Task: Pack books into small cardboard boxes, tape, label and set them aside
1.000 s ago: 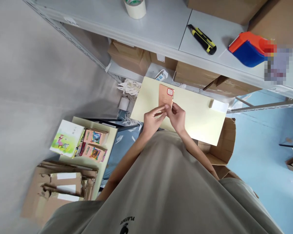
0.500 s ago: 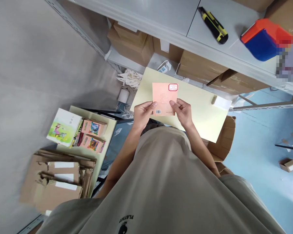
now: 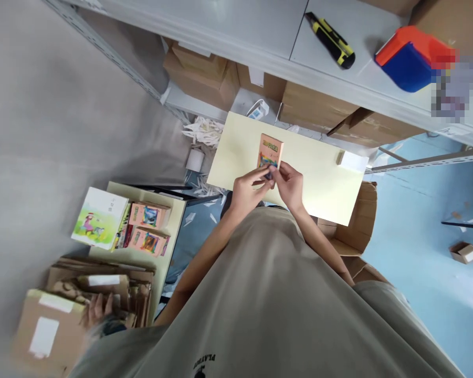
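A small salmon-pink book (image 3: 271, 149) with a coloured picture on its cover is held above the pale yellow table (image 3: 318, 184), its front cover facing up at an angle. My left hand (image 3: 251, 188) grips its lower left part, fingers bent across the picture. From the other side, my right hand (image 3: 288, 185) pinches the lower right edge. Both sets of fingertips meet near the book's lower part and hide some of the cover.
A grey shelf (image 3: 236, 42) crosses the top, bearing a yellow-black utility knife (image 3: 330, 40) and a red-blue tape dispenser (image 3: 411, 58). Several books (image 3: 148, 241) lie on a side table at left. Another person's hand (image 3: 98, 310) touches flattened cardboard (image 3: 55, 331). A white box (image 3: 352, 160) sits at the table's right.
The book has turned from its back, with barcode and red-framed label, to its picture cover. My hands have come closer together. Another person's hand has appeared over the cardboard at lower left.
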The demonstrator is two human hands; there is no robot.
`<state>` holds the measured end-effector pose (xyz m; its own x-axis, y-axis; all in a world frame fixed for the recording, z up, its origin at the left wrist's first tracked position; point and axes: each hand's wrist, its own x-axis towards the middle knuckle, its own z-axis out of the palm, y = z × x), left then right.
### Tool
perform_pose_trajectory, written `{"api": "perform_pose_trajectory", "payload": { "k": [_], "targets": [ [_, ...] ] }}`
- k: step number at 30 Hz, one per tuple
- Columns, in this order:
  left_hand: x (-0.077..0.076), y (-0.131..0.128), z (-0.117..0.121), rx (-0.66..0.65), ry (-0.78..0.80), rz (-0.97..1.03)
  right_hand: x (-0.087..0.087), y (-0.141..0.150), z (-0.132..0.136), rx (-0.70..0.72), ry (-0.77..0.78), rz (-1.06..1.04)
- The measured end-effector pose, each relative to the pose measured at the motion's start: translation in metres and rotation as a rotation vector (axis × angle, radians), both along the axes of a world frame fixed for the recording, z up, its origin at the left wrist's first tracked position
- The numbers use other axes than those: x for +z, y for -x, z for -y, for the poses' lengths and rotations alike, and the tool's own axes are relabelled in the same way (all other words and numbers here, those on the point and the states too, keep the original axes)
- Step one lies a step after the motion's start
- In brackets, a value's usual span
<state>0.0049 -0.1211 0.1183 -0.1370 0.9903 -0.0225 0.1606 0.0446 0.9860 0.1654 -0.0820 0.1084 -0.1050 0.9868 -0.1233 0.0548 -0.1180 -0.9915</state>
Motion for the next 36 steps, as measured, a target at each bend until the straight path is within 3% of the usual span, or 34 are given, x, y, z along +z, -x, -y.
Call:
{"api": "perform_pose_trajectory", "payload": {
  "k": [4,8,15,20,23,26,29,33,36],
  "targets": [
    [-0.011,0.02,-0.017,0.059,0.068,0.024,0.005,-0.027,-0.007,-0.012,0.045,-0.053],
    [-0.019,0.03,-0.033,-0.054,0.271,0.298,0.014,-0.04,-0.008,0.014,0.099,-0.13],
    [-0.001,0.033,-0.045,0.01,0.425,0.437,0.014,-0.032,-0.019,-0.012,0.122,-0.048],
    [0.002,0.044,-0.06,0.081,0.317,0.338,0.023,-0.005,-0.023,-0.202,0.009,0.184],
    [0.003,0.047,-0.06,0.095,0.233,0.262,0.03,0.029,-0.02,-0.146,0.039,0.198],
    [0.008,0.056,-0.055,-0.028,0.158,0.217,0.03,0.064,-0.018,-0.129,0.082,0.197],
    [0.009,0.082,-0.055,-0.115,0.113,0.165,0.028,0.084,-0.023,-0.198,0.099,0.193],
    [0.0,0.133,-0.073,-0.035,0.198,0.219,0.035,0.092,-0.032,-0.144,0.166,0.024],
    [-0.006,0.158,-0.086,-0.172,0.361,0.385,0.044,0.098,-0.035,-0.101,0.234,-0.059]
  ]
}}
